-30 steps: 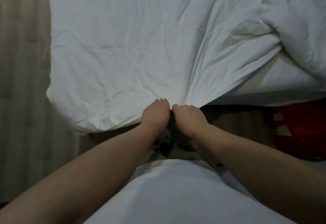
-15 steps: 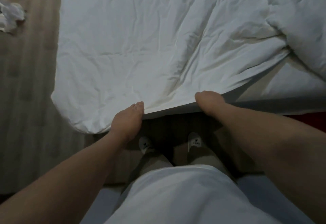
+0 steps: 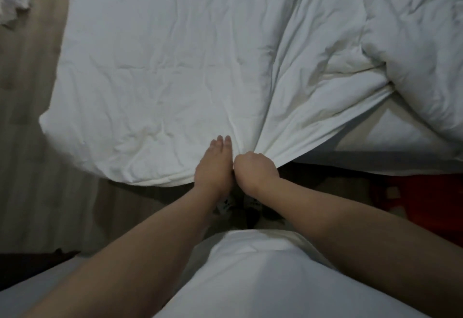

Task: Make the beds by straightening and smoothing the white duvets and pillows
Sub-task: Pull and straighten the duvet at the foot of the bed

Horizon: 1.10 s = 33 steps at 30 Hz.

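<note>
A wrinkled white duvet [image 3: 162, 67] covers the bed in front of me, and its near edge hangs over the side. My right hand [image 3: 254, 169] grips that near edge in a fist, and folds fan out from it up to the right. My left hand [image 3: 215, 164] lies beside it, touching it, with its fingers straight and flat on the duvet. At the right the duvet is bunched into a thick fold [image 3: 413, 54], and the white sheet [image 3: 411, 132] shows beneath it.
Wooden floor [image 3: 30, 167] runs along the left side of the bed. A crumpled white cloth [image 3: 12, 4] lies on the floor at the top left. Something red [image 3: 426, 197] sits on the floor at the right. My feet in slippers [image 3: 240, 205] stand against the bed.
Half a second ago my hands were apart along the duvet's edge. They have come together at the middle, and the right hand now bunches the edge in a fist.
</note>
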Motion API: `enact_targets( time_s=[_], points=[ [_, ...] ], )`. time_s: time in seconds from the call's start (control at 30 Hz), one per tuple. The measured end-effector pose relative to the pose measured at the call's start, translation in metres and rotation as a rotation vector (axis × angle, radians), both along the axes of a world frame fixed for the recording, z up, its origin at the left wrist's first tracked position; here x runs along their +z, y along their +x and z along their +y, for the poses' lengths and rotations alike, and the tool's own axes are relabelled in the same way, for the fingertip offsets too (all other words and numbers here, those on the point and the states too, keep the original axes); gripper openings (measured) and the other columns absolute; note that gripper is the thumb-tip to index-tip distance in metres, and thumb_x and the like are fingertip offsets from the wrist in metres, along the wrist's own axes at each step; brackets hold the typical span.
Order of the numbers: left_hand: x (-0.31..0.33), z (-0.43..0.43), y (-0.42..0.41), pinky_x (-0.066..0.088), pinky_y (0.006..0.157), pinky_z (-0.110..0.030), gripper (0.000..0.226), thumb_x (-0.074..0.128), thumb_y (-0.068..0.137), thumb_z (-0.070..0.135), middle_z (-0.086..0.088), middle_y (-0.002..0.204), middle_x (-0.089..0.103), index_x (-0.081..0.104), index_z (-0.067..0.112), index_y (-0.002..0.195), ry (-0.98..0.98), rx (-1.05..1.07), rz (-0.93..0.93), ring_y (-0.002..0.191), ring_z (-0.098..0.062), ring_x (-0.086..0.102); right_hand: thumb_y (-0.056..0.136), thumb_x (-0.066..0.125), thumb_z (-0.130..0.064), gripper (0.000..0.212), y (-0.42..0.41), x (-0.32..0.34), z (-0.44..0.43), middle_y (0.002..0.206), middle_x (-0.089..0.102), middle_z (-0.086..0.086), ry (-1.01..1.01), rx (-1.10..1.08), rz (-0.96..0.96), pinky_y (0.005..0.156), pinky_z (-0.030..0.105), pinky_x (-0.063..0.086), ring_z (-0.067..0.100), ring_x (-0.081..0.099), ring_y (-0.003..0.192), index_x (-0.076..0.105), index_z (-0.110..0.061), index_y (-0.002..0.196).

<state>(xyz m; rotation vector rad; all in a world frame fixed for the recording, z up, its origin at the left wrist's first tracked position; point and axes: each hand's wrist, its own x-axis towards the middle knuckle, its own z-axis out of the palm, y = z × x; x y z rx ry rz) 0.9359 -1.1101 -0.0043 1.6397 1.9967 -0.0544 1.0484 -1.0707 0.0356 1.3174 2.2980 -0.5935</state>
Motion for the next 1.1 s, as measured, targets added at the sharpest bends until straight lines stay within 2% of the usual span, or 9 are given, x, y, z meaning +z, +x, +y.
enact_targets(
  time_s=[0.13, 0.3, 0.4, 0.53, 0.67, 0.77, 0.87, 0.93, 1.1],
  points=[
    [0.004, 0.014, 0.004, 0.036, 0.113, -0.037, 0.07, 0.045, 0.099, 0.005, -0.01, 0.165, 0.025, 0.01, 0.005, 0.16, -0.012, -0.028, 0.062, 0.149, -0.023, 0.03, 0.101, 0.044, -0.011, 0.022, 0.023, -0.011, 0.017, 0.109, 0.066, 0.011, 0.061, -0.039, 0.017, 0.071, 0.036, 0.042, 0.031, 0.066, 0.097, 0.063, -0.011, 0.113],
    [0.015, -0.003, -0.024, 0.037, 0.11, -0.037, 0.065, 0.039, 0.102, 0.007, -0.009, 0.162, 0.032, 0.01, 0.007, 0.161, -0.047, -0.051, 0.111, 0.145, -0.025, 0.038, 0.097, 0.047, -0.004, 0.022, 0.075, -0.032, 0.068, 0.116, 0.065, 0.015, 0.08, -0.091, -0.144, 0.083, 0.041, 0.049, 0.033, 0.063, 0.106, 0.061, -0.006, 0.114],
    [0.013, -0.002, -0.026, 0.039, 0.109, -0.037, 0.066, 0.04, 0.101, 0.005, -0.009, 0.161, 0.034, 0.011, 0.008, 0.161, -0.049, -0.077, 0.115, 0.144, -0.025, 0.039, 0.097, 0.047, -0.001, 0.02, 0.102, -0.034, 0.086, 0.114, 0.064, 0.016, 0.105, -0.174, -0.186, 0.079, 0.041, 0.046, 0.033, 0.062, 0.103, 0.059, -0.005, 0.113],
    [-0.002, 0.017, -0.021, 0.035, 0.114, -0.037, 0.062, 0.037, 0.101, 0.003, -0.012, 0.162, 0.031, 0.014, 0.003, 0.159, -0.062, -0.17, 0.147, 0.148, -0.025, 0.033, 0.098, 0.045, -0.001, 0.025, 0.123, -0.045, 0.03, 0.119, 0.062, 0.016, -0.073, -0.245, -0.266, 0.084, 0.04, 0.05, 0.035, 0.063, 0.109, 0.062, -0.003, 0.115],
    [-0.015, 0.03, -0.03, 0.043, 0.107, -0.042, 0.063, 0.042, 0.097, 0.0, -0.016, 0.154, 0.04, 0.019, -0.001, 0.156, -0.116, -0.151, 0.156, 0.139, -0.029, 0.044, 0.097, 0.047, -0.003, 0.021, 0.122, -0.047, -0.003, 0.117, 0.06, 0.019, -0.246, -0.261, -0.265, 0.074, 0.033, 0.044, 0.034, 0.062, 0.105, 0.062, -0.001, 0.11],
    [-0.02, 0.035, -0.034, 0.039, 0.112, -0.043, 0.074, 0.047, 0.097, 0.003, -0.016, 0.162, 0.028, 0.008, 0.001, 0.159, -0.11, -0.093, 0.178, 0.146, -0.03, 0.034, 0.097, 0.048, -0.003, 0.021, 0.111, -0.043, 0.01, 0.117, 0.06, 0.017, -0.179, -0.295, -0.226, 0.078, 0.034, 0.046, 0.035, 0.062, 0.107, 0.062, -0.003, 0.112],
    [-0.017, 0.038, -0.011, 0.018, 0.124, -0.039, 0.079, 0.044, 0.097, 0.006, -0.017, 0.168, 0.007, -0.002, 0.004, 0.161, -0.064, -0.138, 0.13, 0.155, -0.03, 0.013, 0.096, 0.049, 0.0, 0.019, 0.099, -0.035, 0.009, 0.114, 0.063, 0.015, -0.088, -0.237, -0.197, 0.08, 0.037, 0.049, 0.033, 0.064, 0.105, 0.063, -0.004, 0.108],
    [-0.017, 0.038, 0.017, 0.009, 0.125, -0.035, 0.08, 0.045, 0.096, 0.009, -0.018, 0.168, 0.003, -0.003, 0.004, 0.16, 0.023, -0.247, 0.066, 0.156, -0.03, 0.006, 0.097, 0.049, -0.001, 0.017, 0.097, -0.03, 0.01, 0.11, 0.066, 0.013, 0.0, -0.216, -0.157, 0.074, 0.035, 0.045, 0.032, 0.066, 0.1, 0.062, -0.006, 0.106],
    [-0.026, 0.029, 0.086, 0.013, 0.127, -0.039, 0.081, 0.052, 0.099, 0.019, -0.019, 0.168, 0.007, 0.001, 0.005, 0.16, 0.11, -0.318, -0.099, 0.156, -0.031, 0.006, 0.101, 0.05, -0.012, 0.015, 0.125, -0.018, 0.023, 0.097, 0.07, 0.008, 0.173, -0.197, -0.042, 0.062, 0.032, 0.042, 0.027, 0.069, 0.084, 0.057, -0.01, 0.114]
  ],
)
